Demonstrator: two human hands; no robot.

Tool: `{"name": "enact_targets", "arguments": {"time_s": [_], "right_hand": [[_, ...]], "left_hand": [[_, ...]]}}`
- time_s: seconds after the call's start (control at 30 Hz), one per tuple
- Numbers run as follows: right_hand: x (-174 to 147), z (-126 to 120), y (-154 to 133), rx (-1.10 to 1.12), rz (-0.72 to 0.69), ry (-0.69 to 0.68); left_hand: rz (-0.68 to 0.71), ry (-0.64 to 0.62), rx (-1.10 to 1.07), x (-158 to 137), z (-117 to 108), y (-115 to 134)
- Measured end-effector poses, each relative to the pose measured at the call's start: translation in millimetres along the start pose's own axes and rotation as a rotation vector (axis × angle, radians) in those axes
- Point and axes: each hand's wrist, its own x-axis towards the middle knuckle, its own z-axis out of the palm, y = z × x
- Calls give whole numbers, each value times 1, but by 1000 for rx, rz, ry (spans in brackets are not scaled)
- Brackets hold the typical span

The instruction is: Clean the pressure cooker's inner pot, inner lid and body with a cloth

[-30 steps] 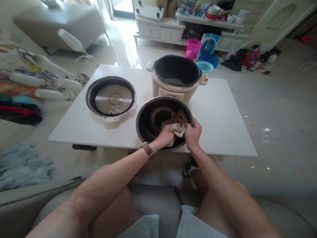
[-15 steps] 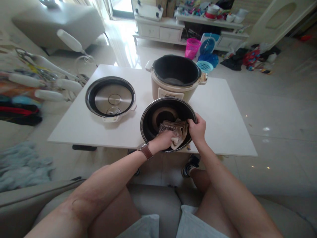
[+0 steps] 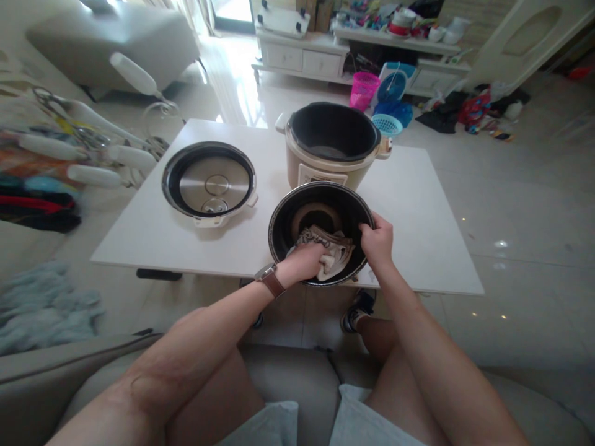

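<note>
A black inner pot (image 3: 320, 197) tilts toward me at the front edge of the table, its mouth facing me. My right hand (image 3: 377, 240) grips its right rim, thumb inside the wall. Inside the pot, my left hand (image 3: 307, 261) is closed on a crumpled, patterned cloth (image 3: 338, 259), pressed to the lower inner wall; some fingertips are hidden in the folds. Right behind stands the beige pressure cooker body (image 3: 320, 162) with its dark cavity open upward. To the left, the cooker lid (image 3: 214, 179) lies upside down, its metal inner face up.
The white table (image 3: 153, 244) carries all these parts. Ahead on the floor are a pink basket (image 3: 362, 93) and a light blue basket (image 3: 387, 125). White-handled metal racks (image 3: 134, 74) reach near the table's left edge. A grey sofa (image 3: 290, 371) lies under me.
The pot has shifted slightly right, with my right hand on its rim. The cloth has moved a little inside the pot, its folds lying differently under my left hand.
</note>
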Motion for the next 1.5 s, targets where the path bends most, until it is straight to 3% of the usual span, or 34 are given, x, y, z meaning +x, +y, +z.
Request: {"name": "enact_targets", "arguments": {"time_s": [0.17, 0.3, 0.37, 0.43, 0.6, 0.77, 0.87, 1.0, 1.13, 1.3, 1.5], "right_hand": [[1, 8, 7, 38, 101, -30], [1, 13, 15, 70, 179, -39], [0, 14, 17, 64, 191, -34], [0, 14, 18, 64, 192, -30], [0, 15, 21, 61, 184, -23], [-1, 17, 23, 76, 181, 11], [-4, 16, 19, 78, 170, 14], [-9, 13, 11, 95, 122, -4], [-16, 12, 2, 90, 43, -4], [-27, 19, -4, 86, -45, 93], [-36, 25, -1, 94, -16, 178]], "left_hand": [[-51, 177, -6, -9, -19, 6], [-135, 417, 117, -12, -37, 4], [-133, 470, 182, -9, -37, -1], [-102, 400, 241, -3, -29, -7], [-64, 85, 319, 6, -7, -12], [29, -152, 124, 4, -12, -1], [51, -205, -27, 3, -16, 4], [80, -199, -183, 3, -15, 2], [97, -143, -176, -1, -12, -1], [113, 11, -309, -2, -7, 4], [183, 236, -641, 7, 11, 18]]}}
